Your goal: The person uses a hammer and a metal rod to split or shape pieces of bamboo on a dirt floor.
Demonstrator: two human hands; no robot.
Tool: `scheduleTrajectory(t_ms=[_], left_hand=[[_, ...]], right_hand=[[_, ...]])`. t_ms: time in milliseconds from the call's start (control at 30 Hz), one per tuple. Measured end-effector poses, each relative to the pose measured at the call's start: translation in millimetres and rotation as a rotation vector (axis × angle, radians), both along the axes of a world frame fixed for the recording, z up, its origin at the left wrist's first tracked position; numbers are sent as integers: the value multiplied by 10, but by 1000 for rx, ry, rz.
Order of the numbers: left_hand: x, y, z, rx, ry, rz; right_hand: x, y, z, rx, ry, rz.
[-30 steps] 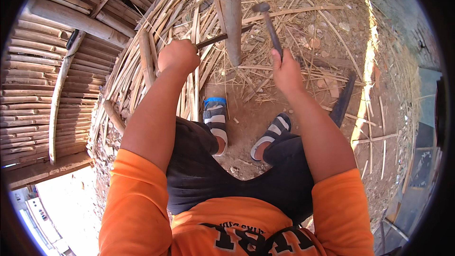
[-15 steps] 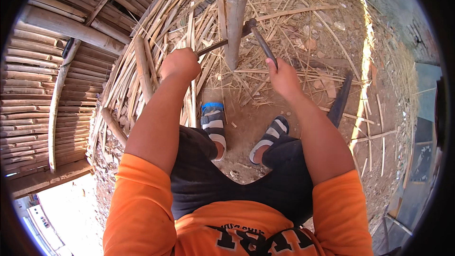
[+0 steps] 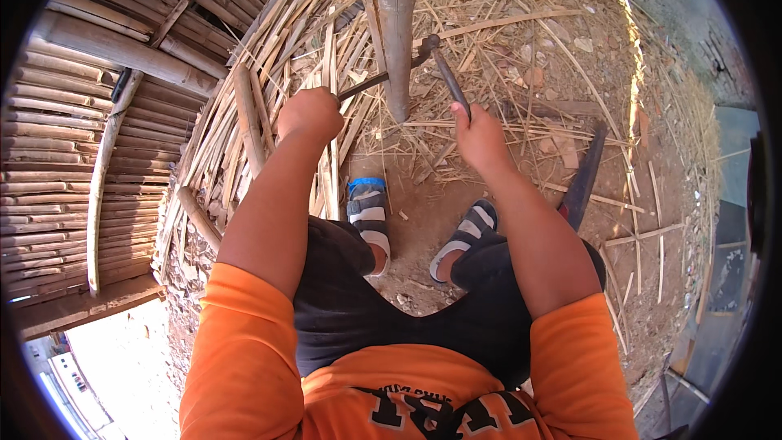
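split pole (image 3: 397, 24), smooth and tapering, is between left hand (image 3: 310, 118) and right hand (image 3: 482, 140), over strip-littered ground (image 3: 415, 191); the left clasps a flat blade (image 3: 364, 85) crossing it, the right a slim-handled hammer (image 3: 450, 80), head by the blade's tip.

Both my arms are out ahead, left forearm (image 3: 273, 195) and right forearm (image 3: 538, 232) slanting inward! Here's my left hand (image 3: 310, 116), balled into a tight fist, back toward me. And over here my right hand (image 3: 482, 140), sitting a touch lower in view, clenched too, thumb (image 3: 462, 116) pointing up and forward, hands well apart!
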State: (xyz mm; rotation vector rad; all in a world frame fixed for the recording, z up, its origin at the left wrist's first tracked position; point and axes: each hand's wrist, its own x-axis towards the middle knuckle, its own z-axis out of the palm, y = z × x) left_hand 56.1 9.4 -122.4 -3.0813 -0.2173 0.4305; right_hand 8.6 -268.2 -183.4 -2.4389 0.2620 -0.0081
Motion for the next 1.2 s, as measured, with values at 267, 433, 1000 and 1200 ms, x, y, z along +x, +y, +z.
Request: scheduleTrajectory(t_ms=[267, 433, 1000, 1200], left_hand=[[6, 45, 60, 7, 24, 19], [-41, -44, 24, 5, 11, 22], [-65, -28, 144, 38, 91, 37], [-45, 10, 132, 48, 97, 24]], right_hand=[[138, 76, 697, 260, -313, -102], [-100, 73, -76, 47, 51, 26], [121, 27, 416, 181, -97, -26], [68, 140, 423, 332, -340, -112]])
